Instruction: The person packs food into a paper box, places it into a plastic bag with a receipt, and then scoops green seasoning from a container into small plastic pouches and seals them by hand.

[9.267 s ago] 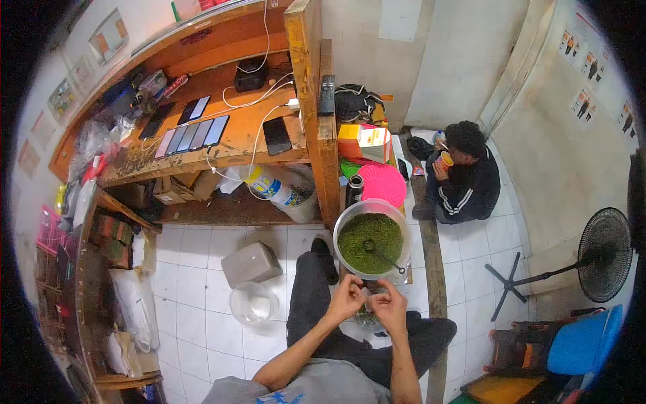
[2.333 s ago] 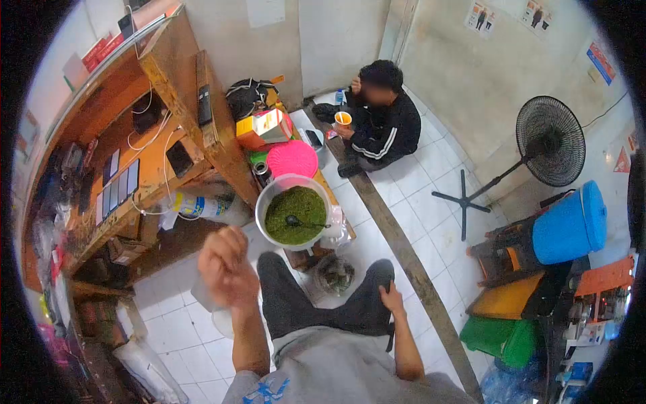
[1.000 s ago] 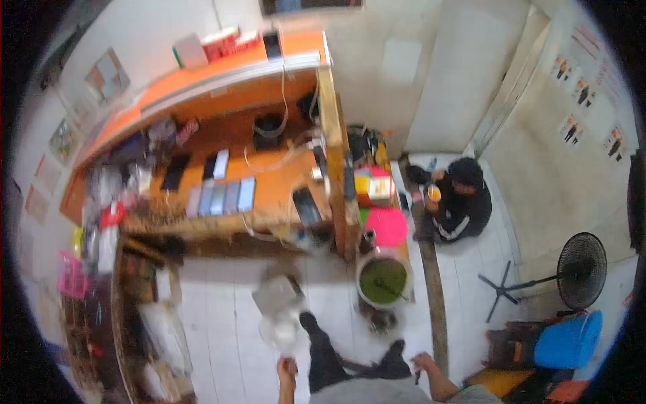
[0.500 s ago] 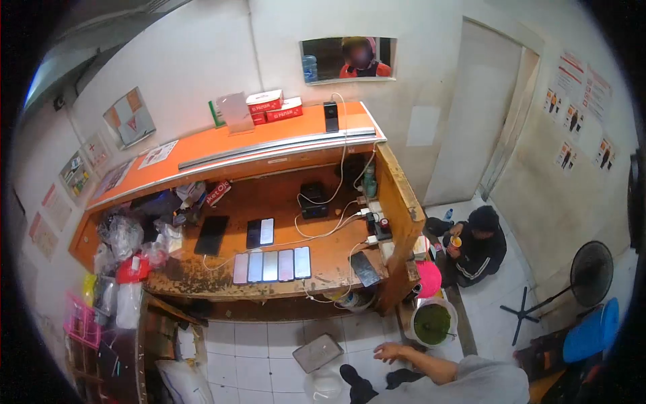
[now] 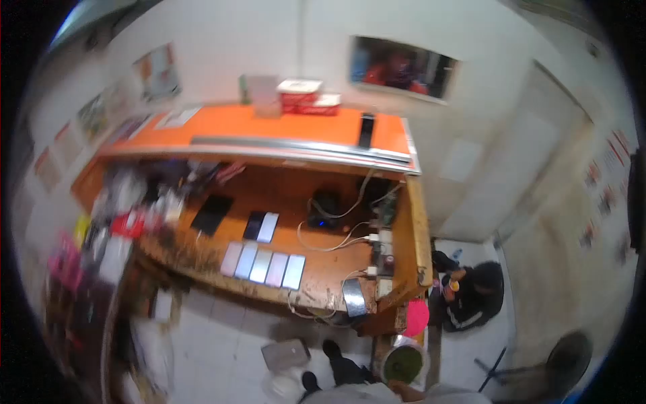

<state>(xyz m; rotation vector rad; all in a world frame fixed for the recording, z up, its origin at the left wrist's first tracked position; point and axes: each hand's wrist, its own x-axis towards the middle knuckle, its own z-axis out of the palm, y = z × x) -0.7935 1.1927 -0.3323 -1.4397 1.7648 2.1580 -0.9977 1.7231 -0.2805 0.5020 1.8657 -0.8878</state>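
Note:
Low in the view, part of my right hand (image 5: 405, 391) shows beside the lower edge of the white bowl (image 5: 422, 367) of chopped green stuff (image 5: 403, 364). Its fingers are blurred and partly hidden, so I cannot make out whether it holds anything. My left hand is out of view. A pink round lid or plate (image 5: 414, 318) lies just beyond the bowl. To the left, my dark trouser leg and shoes (image 5: 331, 349) are on the tiled floor, close to a grey box (image 5: 285, 355) and a pale translucent tub (image 5: 286, 386).
A worn wooden desk (image 5: 323, 296) holds several phones (image 5: 263, 264), cables and a black device (image 5: 326, 208). Red-white boxes (image 5: 308, 96) stand on its orange top shelf (image 5: 222, 124). A person in black (image 5: 476, 296) sits right, near a standing fan (image 5: 568, 357).
The view has swung up and left from the bowl to the desk. My left hand has left the frame. My right hand, stretched over the floor half a second ago, is now lower, by the bowl.

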